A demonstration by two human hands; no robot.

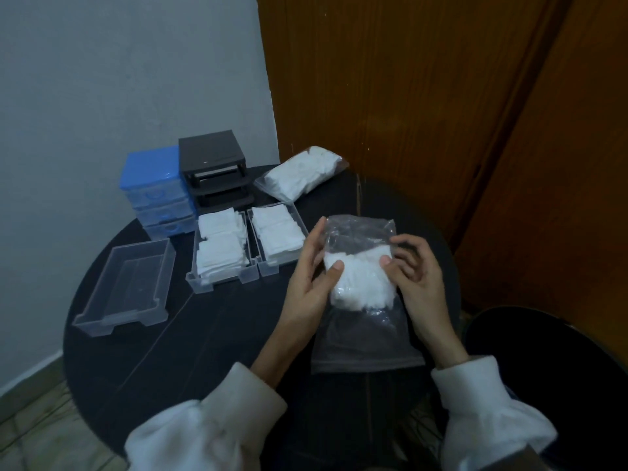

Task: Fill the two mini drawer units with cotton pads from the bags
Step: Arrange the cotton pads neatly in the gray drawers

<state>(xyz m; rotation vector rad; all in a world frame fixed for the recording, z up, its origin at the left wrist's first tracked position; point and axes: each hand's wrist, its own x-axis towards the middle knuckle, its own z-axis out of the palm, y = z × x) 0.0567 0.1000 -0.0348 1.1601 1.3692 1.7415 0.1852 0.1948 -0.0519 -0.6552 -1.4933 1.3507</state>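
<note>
Now your left hand (311, 266) and right hand (413, 266) pinch the flimsy, slippery bag (360, 283) by its sides; its cotton pads (360, 280) look light and soft.

Bare hands (360, 277) — loose white sleeves (217, 423) bunched at both wrists.

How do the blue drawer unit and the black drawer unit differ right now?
The blue drawer unit shows three translucent drawers in place; the black drawer unit shows open slots with no drawers in them. The blue one stands left of and lower than the black one. Both stand side by side at the round table's far edge.
</note>
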